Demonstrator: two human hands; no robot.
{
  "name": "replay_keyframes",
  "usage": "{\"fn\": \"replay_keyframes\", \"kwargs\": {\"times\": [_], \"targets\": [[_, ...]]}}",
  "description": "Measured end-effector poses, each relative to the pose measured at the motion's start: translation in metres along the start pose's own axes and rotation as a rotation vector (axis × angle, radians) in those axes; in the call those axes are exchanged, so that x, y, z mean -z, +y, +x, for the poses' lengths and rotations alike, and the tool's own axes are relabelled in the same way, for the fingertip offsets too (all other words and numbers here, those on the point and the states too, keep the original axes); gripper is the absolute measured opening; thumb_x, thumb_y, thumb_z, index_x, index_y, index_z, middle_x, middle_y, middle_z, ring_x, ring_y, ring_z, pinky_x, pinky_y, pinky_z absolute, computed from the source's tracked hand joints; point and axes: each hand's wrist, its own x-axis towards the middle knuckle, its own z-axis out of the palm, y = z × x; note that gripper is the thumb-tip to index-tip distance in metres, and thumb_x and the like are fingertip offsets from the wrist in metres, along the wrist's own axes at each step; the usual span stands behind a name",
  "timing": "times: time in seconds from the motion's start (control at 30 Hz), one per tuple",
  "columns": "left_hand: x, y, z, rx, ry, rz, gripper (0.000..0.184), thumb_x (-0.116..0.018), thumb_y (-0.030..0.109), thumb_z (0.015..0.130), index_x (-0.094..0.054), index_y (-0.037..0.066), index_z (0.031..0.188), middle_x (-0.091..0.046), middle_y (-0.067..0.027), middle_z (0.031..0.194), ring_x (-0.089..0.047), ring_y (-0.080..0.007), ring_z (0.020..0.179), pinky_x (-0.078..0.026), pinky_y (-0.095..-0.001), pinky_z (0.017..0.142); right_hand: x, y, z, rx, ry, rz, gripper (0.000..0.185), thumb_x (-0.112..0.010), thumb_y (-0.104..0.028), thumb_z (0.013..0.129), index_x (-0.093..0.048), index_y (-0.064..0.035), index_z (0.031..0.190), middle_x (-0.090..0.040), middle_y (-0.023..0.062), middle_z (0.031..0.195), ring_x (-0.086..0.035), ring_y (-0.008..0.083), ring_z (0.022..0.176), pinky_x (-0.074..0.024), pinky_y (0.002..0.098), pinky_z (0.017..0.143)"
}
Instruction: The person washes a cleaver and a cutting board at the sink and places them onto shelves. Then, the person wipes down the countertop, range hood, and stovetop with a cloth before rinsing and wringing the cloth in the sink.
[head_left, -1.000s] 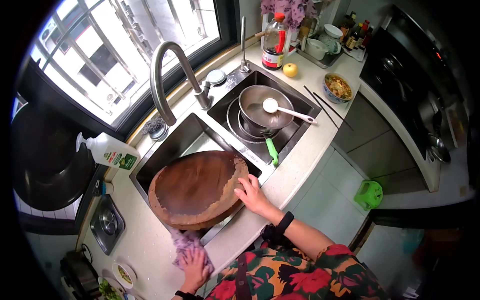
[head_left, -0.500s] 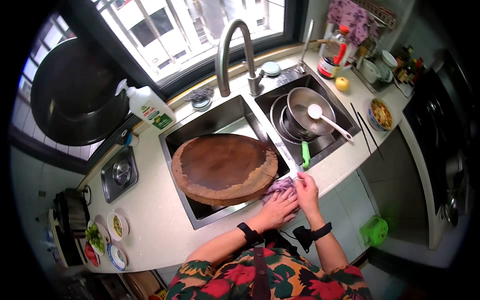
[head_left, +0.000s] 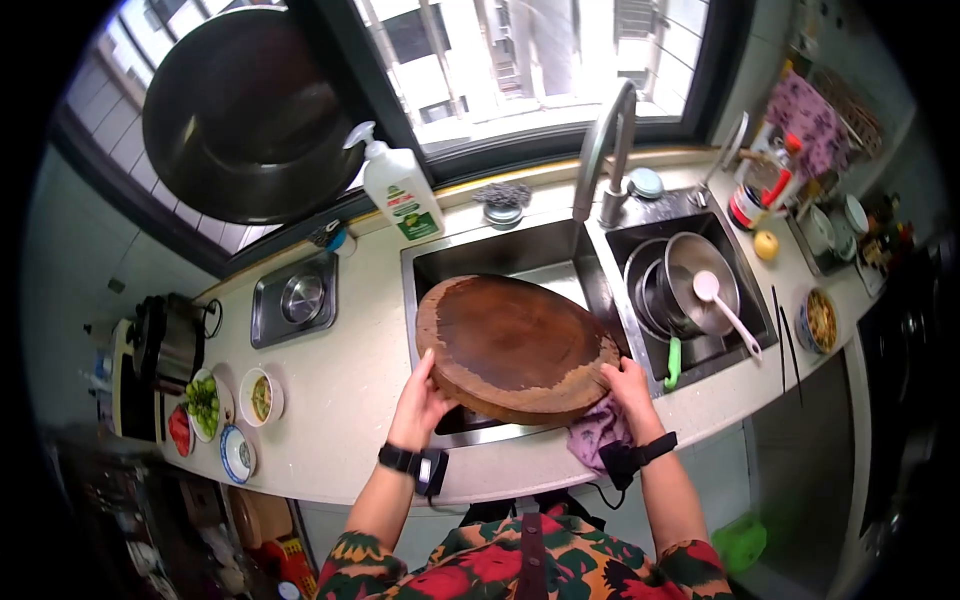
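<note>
A thick round wooden chopping board (head_left: 520, 340) with a dark worn top lies across the left sink basin (head_left: 470, 245). My left hand (head_left: 422, 402) grips its left edge, thumb on the rim and fingers underneath, partly hidden. At the right edge, my right hand (head_left: 628, 388) is closed on the board in the same way. A purple patterned cloth (head_left: 597, 435) lies on the counter's front edge, beneath the board's right side and close to my right hand.
The right basin holds a metal pan (head_left: 690, 260) with a pinkish-white ladle (head_left: 735, 320). A tall faucet (head_left: 590, 165) rises behind the basins. To the left are a white spray bottle (head_left: 402, 195), a metal tray (head_left: 268, 320) and a bowl (head_left: 262, 397). Black chopsticks (head_left: 786, 340) lie on the right.
Both hands have left the purple cloth and now hold opposite edges of the chopping board. The cloth stays on the counter edge. The camera view has turned to the left.
</note>
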Motion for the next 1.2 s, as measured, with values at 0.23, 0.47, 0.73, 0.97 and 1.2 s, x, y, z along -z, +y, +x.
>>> {"fn": "replay_keyframes", "kwargs": {"times": [0.23, 0.47, 0.73, 0.97, 1.2], "targets": [[0.012, 0.01, 0.062, 0.041, -0.048, -0.201, 0.035, -0.068, 0.016, 0.07, -0.055, 0.006, 0.101, -0.06, -0.0089, 0.097, -0.056, -0.022, 0.093, -0.045, -0.0363, 0.084, 0.011, -0.01, 0.023, -0.271, -0.303, 0.084, 0.037, -0.052, -0.042, 0.078, -0.053, -0.0067, 0.066, -0.047, 0.0019, 0.052, -0.043, 0.0137, 0.038, -0.0324, 0.0271, 0.032], [-0.022, 0.01, 0.043, -0.189, 0.141, -0.205, 0.041, -0.059, -0.001, 0.064, -0.042, 0.001, 0.102, -0.053, -0.0097, 0.095, -0.054, -0.021, 0.087, -0.049, -0.0358, 0.073, -0.009, 0.069, 0.079, -0.143, -0.221, 0.063, 0.029, -0.054, -0.023, 0.08, -0.058, 0.0045, 0.086, -0.06, 0.0099, 0.076, -0.055, 0.018, 0.055, -0.0444, 0.0308, 0.049], [-0.026, 0.035, -0.067, -0.316, 0.201, -0.082, 0.05, -0.061, 0.001, 0.065, -0.03, -0.002, 0.104, -0.046, -0.0118, 0.096, -0.05, -0.0172, 0.087, -0.046, -0.0306, 0.073, 0.005, -0.032, -0.023, 0.152, -0.535, 0.835, 0.056, -0.06, -0.028, 0.076, -0.039, 0.007, 0.115, -0.051, 0.0149, 0.108, -0.049, 0.0219, 0.103, -0.0374, 0.0347, 0.088], [0.015, 0.057, -0.146, -0.336, 0.185, -0.179, 0.055, -0.062, 0.006, 0.066, -0.032, 0.0, 0.111, -0.046, -0.0097, 0.096, -0.049, -0.0159, 0.089, -0.044, -0.0297, 0.076, 0.012, -0.102, -0.104, -0.008, -0.288, 0.649, 0.054, -0.052, -0.038, 0.079, -0.044, -0.0042, 0.119, -0.037, 0.0153, 0.127, -0.034, 0.0275, 0.117, -0.0311, 0.0393, 0.095], [0.1, 0.05, -0.207, -0.396, 0.061, -0.233, 0.058, -0.063, 0.012, 0.064, -0.036, 0.002, 0.114, -0.048, -0.0073, 0.096, -0.049, -0.0137, 0.087, -0.042, -0.0268, 0.075, -0.015, -0.134, -0.182, 0.168, -0.245, 0.735, 0.056, -0.046, -0.043, 0.079, -0.046, -0.002, 0.116, -0.051, 0.0135, 0.103, -0.049, 0.0251, 0.092, -0.0408, 0.0319, 0.074]]}}
